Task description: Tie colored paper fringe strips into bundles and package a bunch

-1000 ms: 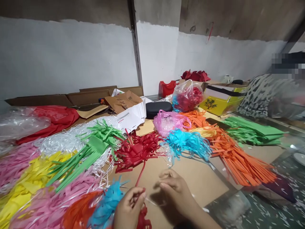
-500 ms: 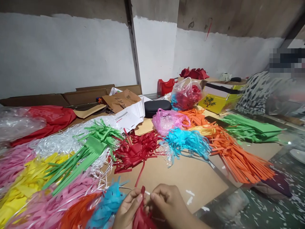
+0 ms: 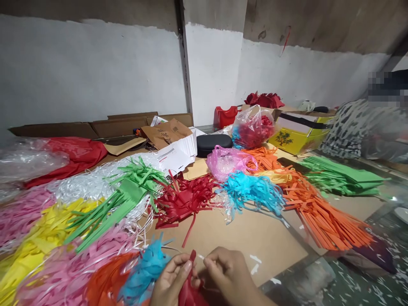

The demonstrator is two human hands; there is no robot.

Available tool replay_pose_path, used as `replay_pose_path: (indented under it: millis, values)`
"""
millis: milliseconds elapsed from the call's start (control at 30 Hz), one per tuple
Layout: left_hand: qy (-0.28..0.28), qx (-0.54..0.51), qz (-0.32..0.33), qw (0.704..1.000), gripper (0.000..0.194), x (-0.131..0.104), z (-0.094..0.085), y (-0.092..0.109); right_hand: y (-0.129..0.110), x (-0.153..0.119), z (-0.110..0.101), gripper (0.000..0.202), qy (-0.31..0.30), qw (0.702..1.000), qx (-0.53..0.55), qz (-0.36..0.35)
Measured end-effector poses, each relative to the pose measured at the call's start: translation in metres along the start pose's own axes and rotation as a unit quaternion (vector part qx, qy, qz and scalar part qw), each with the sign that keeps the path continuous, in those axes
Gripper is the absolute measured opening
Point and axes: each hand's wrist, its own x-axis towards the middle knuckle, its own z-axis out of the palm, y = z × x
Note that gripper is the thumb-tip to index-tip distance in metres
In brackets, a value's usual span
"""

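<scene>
Left grip (image 3: 175, 278): thumb and fingers pinched on a red bundle (image 3: 188, 293), fairly snug, with a little end poking up past my thumb.
Right grip (image 3: 231, 272): fingertips pressed together on a thin white string (image 3: 201, 257), right next to the left one.
Worktop: brown board (image 3: 270, 250) in front of me, couple of white scraps (image 3: 255, 262) on it. Strip piles all around: red pile (image 3: 188, 197), blue pile (image 3: 251, 191), orange pile (image 3: 321, 212) and more.
Back row: black case (image 3: 214, 145), pink bag (image 3: 225, 163), yellow box (image 3: 295, 138).
Room: wall (image 3: 210, 68) is white low down, brownish up top. Person in patterned clothing (image 3: 350, 127) off to the right.
Red bundle: bottom middle, between my hands, flat glossy-ish strips, a bit blurry, lower part out of frame.
</scene>
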Motion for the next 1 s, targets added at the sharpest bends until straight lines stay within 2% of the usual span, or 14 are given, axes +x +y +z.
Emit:
replay_pose_path:
  millis: [167,367,467,633,733,867,1000]
  values:
    - [-0.002,-0.006,-0.002,1.000,0.049,-0.0031,0.0066,-0.0016,-0.0033,0.0008,0.0032,0.043,-0.013,0.999,0.033,-0.007]
    - [0.011,-0.015,-0.006,1.000,0.053,-0.0032,0.0086,-0.0011,-0.0034,-0.0005,0.0012,0.027,-0.005,0.999,-0.038,-0.032]
    - [0.018,-0.005,0.001,1.000,0.055,-0.0032,0.0076,-0.0017,-0.0005,-0.0015,0.0017,0.026,-0.015,0.998,-0.052,-0.044]
    - [0.041,0.039,0.032,0.998,0.055,-0.0049,0.0070,-0.0033,0.0004,-0.0010,0.0028,0.031,0.028,0.981,-0.148,-0.119]
    - [0.046,0.068,0.053,0.995,0.054,-0.0063,0.0082,-0.0038,-0.0030,-0.0008,0.0027,0.035,0.006,0.974,-0.173,-0.145]
    - [0.033,0.075,0.046,0.996,0.055,-0.0077,0.0102,-0.0034,-0.0047,-0.0012,0.0023,0.034,-0.027,0.979,-0.148,-0.140]
    - [0.014,0.071,0.034,0.997,0.052,-0.0091,0.0114,-0.0024,-0.0015,-0.0009,0.0014,0.030,0.005,0.989,-0.106,-0.100]
